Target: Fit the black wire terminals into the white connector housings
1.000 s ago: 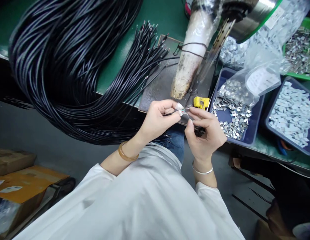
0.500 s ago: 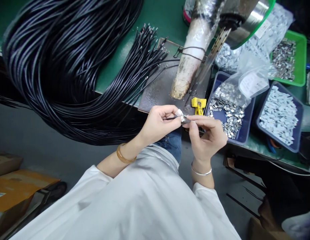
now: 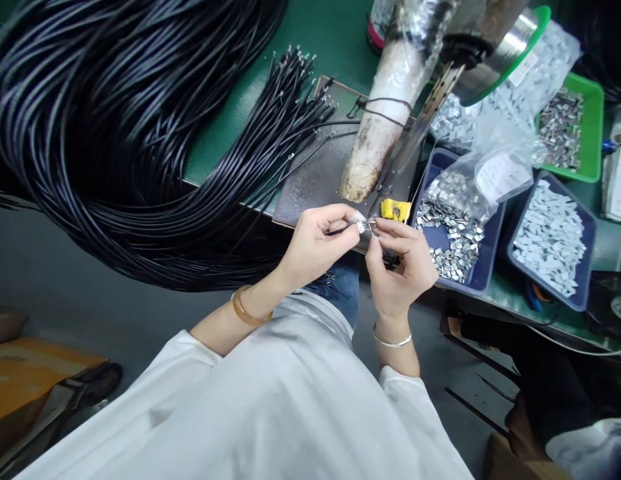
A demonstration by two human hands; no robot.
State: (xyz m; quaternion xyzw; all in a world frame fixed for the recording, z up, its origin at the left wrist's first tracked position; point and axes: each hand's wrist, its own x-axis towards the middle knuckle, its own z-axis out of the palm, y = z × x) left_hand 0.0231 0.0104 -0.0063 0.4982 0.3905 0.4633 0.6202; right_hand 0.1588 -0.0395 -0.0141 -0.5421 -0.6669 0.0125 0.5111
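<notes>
My left hand (image 3: 316, 241) is closed in a pinch on a thin black cable (image 3: 339, 231) near its end. Something small and white (image 3: 359, 219) shows at its fingertips; whether it is a finger wrap or a part I cannot tell. My right hand (image 3: 404, 265) is closed beside it, with thumb and fingers at a small shiny piece at the cable's end (image 3: 371, 225), too small to name. The fingertips of both hands almost meet over the front edge of the dark board (image 3: 310, 190). Just behind the right fingers is a yellow-handled tool (image 3: 395, 210), partly hidden.
A large black cable bundle (image 3: 140, 227) hangs over the bench edge at left. A soot-stained white pipe (image 3: 367, 150) comes down behind my hands. At right are a blue tray (image 3: 491, 257) of metal clips, another of pale pieces (image 3: 547, 233), and a green tray (image 3: 594, 127).
The right fingers have shifted slightly left and the thumb is lower, so more of the shiny piece shows. The left hand has hardly moved; the view has shifted a little.
</notes>
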